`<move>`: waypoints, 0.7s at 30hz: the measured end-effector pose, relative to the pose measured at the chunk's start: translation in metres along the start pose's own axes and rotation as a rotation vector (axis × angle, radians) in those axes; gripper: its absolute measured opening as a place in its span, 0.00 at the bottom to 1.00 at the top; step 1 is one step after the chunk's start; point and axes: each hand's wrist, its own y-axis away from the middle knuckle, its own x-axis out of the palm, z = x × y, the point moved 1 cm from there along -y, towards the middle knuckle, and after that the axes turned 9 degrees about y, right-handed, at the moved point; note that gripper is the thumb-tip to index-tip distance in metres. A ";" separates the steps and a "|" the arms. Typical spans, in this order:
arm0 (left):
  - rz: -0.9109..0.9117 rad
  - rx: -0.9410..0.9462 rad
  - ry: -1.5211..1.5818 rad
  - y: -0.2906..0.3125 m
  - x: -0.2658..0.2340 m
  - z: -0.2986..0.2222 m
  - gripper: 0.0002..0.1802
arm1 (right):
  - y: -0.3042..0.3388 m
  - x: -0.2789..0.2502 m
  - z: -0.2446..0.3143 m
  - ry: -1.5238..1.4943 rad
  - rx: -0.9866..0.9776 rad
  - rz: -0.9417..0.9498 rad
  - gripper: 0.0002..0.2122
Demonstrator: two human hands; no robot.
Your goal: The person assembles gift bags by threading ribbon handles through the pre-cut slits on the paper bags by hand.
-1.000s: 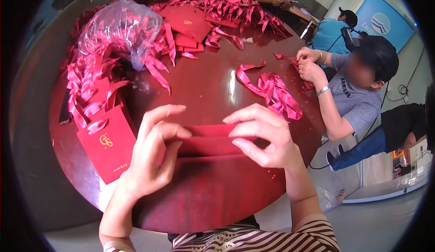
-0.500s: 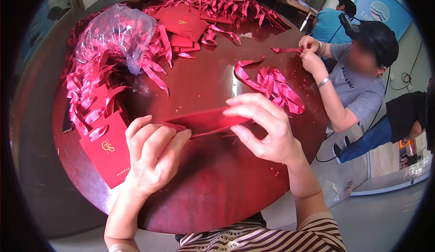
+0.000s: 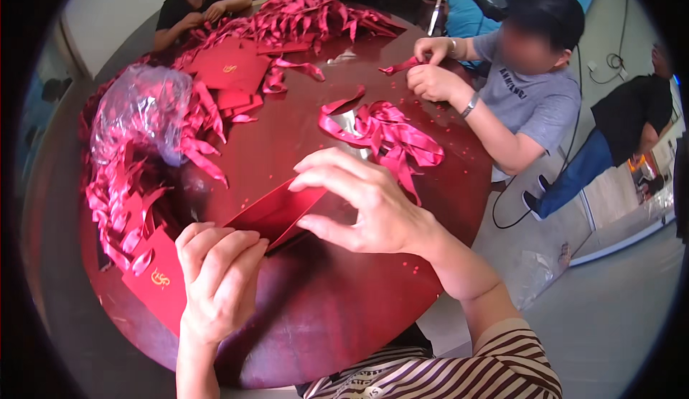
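1. The red paper gift bag (image 3: 280, 209) is held over the near part of the glossy round table (image 3: 352, 291), mouth parted.
2. The left hand (image 3: 221, 273) closes on its left end; the right hand (image 3: 369, 202) grips the other, thumb and fingers spread across the mouth.
3. It looks light, thin-walled and easily creased; rim corners seem the best hold.

Held paper bag (image 3: 276, 211) is of red col. Left bag (image 3: 159, 255) is also red, w/ gold emblem (image 3: 160, 277). Ribbons (image 3: 387, 128) are bright pink; counter (image 3: 344, 306), dk. reddish-brown. Sleeve (image 3: 513, 352) has cream & dk. brown stripes. Co-worker's T-shirt (image 3: 527, 105): grey; cap (image 3: 545, 15): blk.
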 end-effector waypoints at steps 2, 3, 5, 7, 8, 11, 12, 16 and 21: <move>0.019 0.005 0.004 -0.005 -0.005 -0.002 0.16 | -0.001 -0.002 0.002 -0.009 -0.005 0.001 0.15; 0.039 -0.009 0.007 -0.008 -0.006 -0.003 0.16 | 0.000 -0.003 0.003 0.011 -0.011 -0.009 0.15; 0.030 0.010 0.003 -0.009 -0.006 -0.007 0.16 | 0.001 -0.006 0.003 -0.044 0.000 -0.005 0.14; 0.009 -0.123 0.102 -0.008 -0.004 -0.010 0.17 | 0.002 -0.007 0.003 -0.077 -0.013 -0.021 0.14; 0.033 -0.137 0.086 -0.011 -0.005 -0.013 0.17 | 0.002 -0.007 0.003 -0.070 -0.023 -0.022 0.13; 0.042 -0.129 0.064 -0.010 -0.005 -0.016 0.17 | 0.003 -0.007 0.003 -0.091 -0.017 0.014 0.13; 0.041 -0.140 0.059 -0.007 -0.005 -0.016 0.17 | 0.003 -0.007 0.004 -0.096 -0.028 0.007 0.13; 0.053 -0.192 0.104 -0.006 -0.007 -0.016 0.18 | 0.003 -0.006 0.005 -0.093 -0.048 -0.002 0.13; 0.011 -0.375 0.168 -0.006 -0.002 -0.022 0.17 | 0.004 -0.006 0.005 -0.077 -0.066 -0.013 0.12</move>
